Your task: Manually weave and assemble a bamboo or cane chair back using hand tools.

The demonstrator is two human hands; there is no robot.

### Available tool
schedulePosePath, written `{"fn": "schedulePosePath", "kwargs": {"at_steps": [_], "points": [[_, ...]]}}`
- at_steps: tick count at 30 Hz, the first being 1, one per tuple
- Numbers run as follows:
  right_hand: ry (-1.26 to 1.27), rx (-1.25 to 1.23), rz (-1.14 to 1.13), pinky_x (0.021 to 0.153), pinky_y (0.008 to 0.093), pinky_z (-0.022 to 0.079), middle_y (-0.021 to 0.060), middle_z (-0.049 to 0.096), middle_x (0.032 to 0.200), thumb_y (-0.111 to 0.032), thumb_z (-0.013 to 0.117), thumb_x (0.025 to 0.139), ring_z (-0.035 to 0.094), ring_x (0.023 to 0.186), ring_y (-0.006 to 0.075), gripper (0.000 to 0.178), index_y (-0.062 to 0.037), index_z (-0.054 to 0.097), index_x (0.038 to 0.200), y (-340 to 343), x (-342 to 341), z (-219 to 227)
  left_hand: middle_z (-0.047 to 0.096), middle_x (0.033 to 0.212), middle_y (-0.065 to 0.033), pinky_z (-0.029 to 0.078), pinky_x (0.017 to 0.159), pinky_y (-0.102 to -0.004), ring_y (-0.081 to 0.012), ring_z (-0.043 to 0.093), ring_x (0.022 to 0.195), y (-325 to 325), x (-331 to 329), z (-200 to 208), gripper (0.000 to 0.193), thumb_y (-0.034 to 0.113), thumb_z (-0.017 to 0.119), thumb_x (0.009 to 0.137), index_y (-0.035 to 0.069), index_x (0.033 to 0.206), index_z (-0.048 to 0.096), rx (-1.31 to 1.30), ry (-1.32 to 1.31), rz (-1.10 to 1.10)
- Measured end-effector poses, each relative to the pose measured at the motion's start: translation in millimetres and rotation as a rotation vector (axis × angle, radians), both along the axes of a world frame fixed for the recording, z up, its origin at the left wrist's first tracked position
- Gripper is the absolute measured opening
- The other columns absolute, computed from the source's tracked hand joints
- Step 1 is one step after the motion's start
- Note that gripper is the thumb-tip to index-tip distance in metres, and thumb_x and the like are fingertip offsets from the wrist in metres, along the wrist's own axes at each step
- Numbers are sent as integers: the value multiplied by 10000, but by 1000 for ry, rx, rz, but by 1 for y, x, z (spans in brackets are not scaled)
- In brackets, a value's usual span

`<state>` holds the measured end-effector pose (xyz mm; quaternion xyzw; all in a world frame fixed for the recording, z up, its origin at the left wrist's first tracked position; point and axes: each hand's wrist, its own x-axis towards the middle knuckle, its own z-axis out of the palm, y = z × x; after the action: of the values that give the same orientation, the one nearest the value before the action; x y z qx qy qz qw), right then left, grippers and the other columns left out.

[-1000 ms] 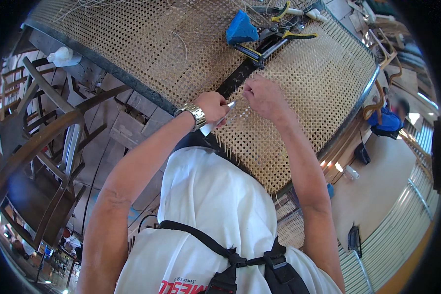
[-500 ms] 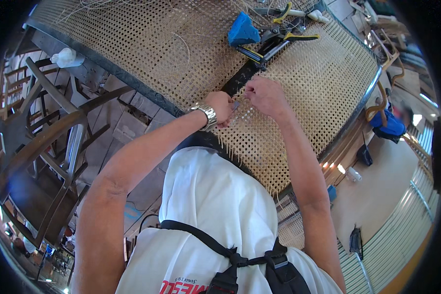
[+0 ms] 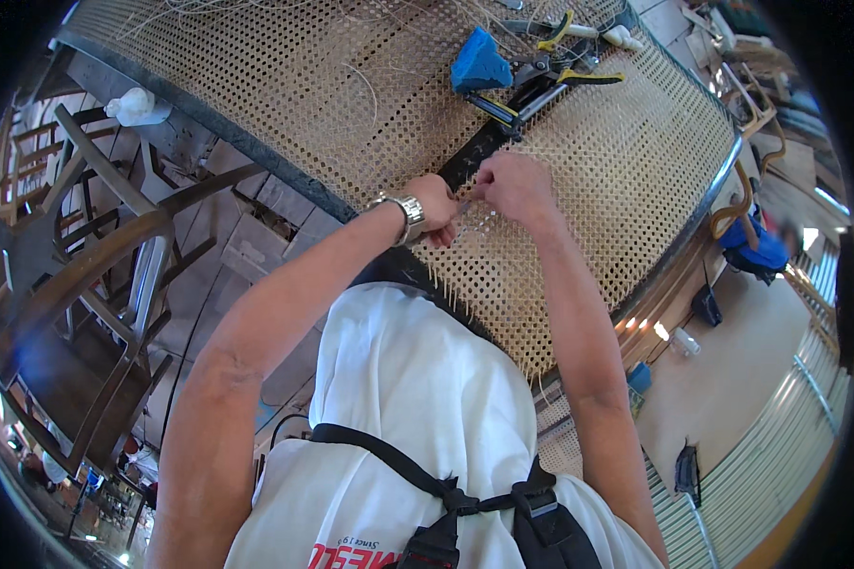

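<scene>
Over the near edge of a woven cane webbing sheet point(image 3: 626, 161), my two hands work close together. My left hand point(image 3: 431, 205), wearing a metal watch point(image 3: 411, 220) at the wrist, has its fingers closed around something small and greyish, mostly hidden. Beside it my right hand point(image 3: 516, 187) pinches at the inner edge of the sheet; what lies between its fingertips is too small to make out. A black strip point(image 3: 472, 157) runs between this sheet and a second cane webbing sheet point(image 3: 266, 104) on the left. Loose strand ends fringe the near edge.
Beyond my hands lie a blue block point(image 3: 481, 63), yellow-and-black hand tools point(image 3: 539, 83) and loose cane strands. Dark wooden chair frames point(image 3: 152, 223) crowd the left. A white container point(image 3: 138, 106) stands off the table's left side. Right, bent wood pieces and a blue item point(image 3: 754, 247).
My hands have drawn nearer each other, the right fingertips now almost meeting the left hand. The view has shifted slightly; the tools and the sheets stay put.
</scene>
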<state>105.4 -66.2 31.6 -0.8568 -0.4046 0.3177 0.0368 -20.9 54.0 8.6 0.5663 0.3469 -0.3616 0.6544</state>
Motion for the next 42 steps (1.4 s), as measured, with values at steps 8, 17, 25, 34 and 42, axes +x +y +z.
{"fn": "schedulePosePath", "kwargs": {"at_steps": [8, 17, 25, 34, 42], "points": [[-16, 93, 60, 872, 477, 425, 62, 679, 944, -216, 701, 737, 625, 945, 264, 117, -164, 712, 841, -9, -14, 4, 693, 701, -151, 550, 497, -339, -221, 664, 515, 3, 17, -9, 287, 200, 562, 900, -27, 780, 689, 288, -64, -292], [-94, -65, -20, 888, 480, 401, 80, 652, 977, -127, 626, 771, 574, 1015, 283, 142, -138, 673, 904, -12, -26, 15, 665, 786, -152, 501, 643, -490, -368, 647, 758, 24, -48, 17, 281, 367, 597, 859, 90, 852, 641, 956, -366, -439], [-20, 292, 56, 900, 471, 424, 64, 576, 1039, -191, 726, 759, 560, 1021, 286, 240, -132, 670, 985, -31, -24, 19, 655, 767, -192, 503, 662, -474, -394, 629, 730, 119, -150, 26, 296, 329, 584, 888, 38, 844, 615, 897, -85, -123], [260, 529, 34, 739, 311, 491, 52, 598, 910, -120, 694, 817, 602, 862, 166, 142, -83, 646, 946, -9, -44, -9, 639, 675, -37, 494, 499, -249, -115, 626, 577, 35, -104, 29, 237, 250, 565, 934, 36, 1027, 610, 278, -170, 195], [658, 477, -675, 672, 294, 481, 88, 604, 806, -123, 710, 826, 599, 763, 146, 130, -33, 650, 898, -6, -17, 11, 695, 800, -134, 534, 688, -389, -275, 678, 736, 12, -45, 9, 250, 289, 601, 868, 80, 962, 699, 694, -332, -308]]}}
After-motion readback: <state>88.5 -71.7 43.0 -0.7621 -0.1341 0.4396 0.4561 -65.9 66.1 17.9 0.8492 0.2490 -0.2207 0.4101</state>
